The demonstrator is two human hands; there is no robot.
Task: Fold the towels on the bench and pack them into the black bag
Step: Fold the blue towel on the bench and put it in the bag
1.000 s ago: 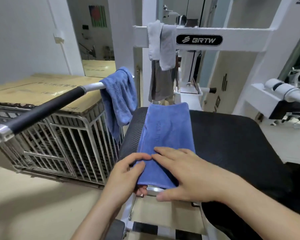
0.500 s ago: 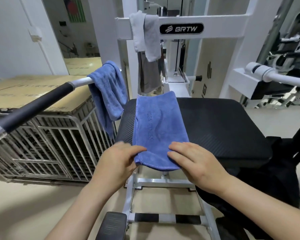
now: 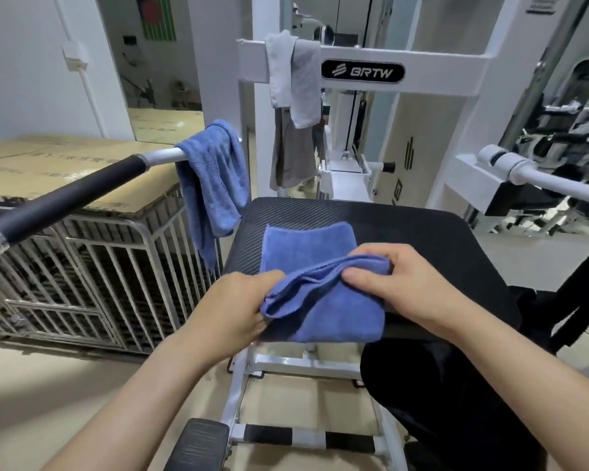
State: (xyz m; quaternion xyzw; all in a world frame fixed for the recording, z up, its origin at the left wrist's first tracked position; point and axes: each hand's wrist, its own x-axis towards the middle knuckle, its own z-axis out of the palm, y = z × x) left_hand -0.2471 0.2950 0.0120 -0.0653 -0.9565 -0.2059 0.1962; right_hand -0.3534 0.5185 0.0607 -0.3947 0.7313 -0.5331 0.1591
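Note:
A blue towel [image 3: 323,307] lies on the black padded bench [image 3: 422,239], its near end lifted and doubled back toward the far end. My left hand [image 3: 232,311] pinches the towel's near left corner. My right hand [image 3: 405,287] pinches the near right corner, thumb on top. A second blue towel [image 3: 215,178] hangs over the white handle bar at the left. A white towel [image 3: 295,76] and a grey towel [image 3: 291,158] hang from the white machine frame behind the bench. The black bag [image 3: 456,402] sits on the floor at the lower right, below the bench edge.
A black-gripped handle bar [image 3: 72,195] juts toward me at the left. Behind it stands a metal cage [image 3: 75,277] topped with cardboard. A white machine arm [image 3: 524,168] sticks out at the right. A small black pad [image 3: 198,447] and the white bench frame [image 3: 306,365] lie below my hands.
Both hands have gripped the towel's near end and lifted it up and forward over the rest of the towel. The towel on the bench now looks shorter.

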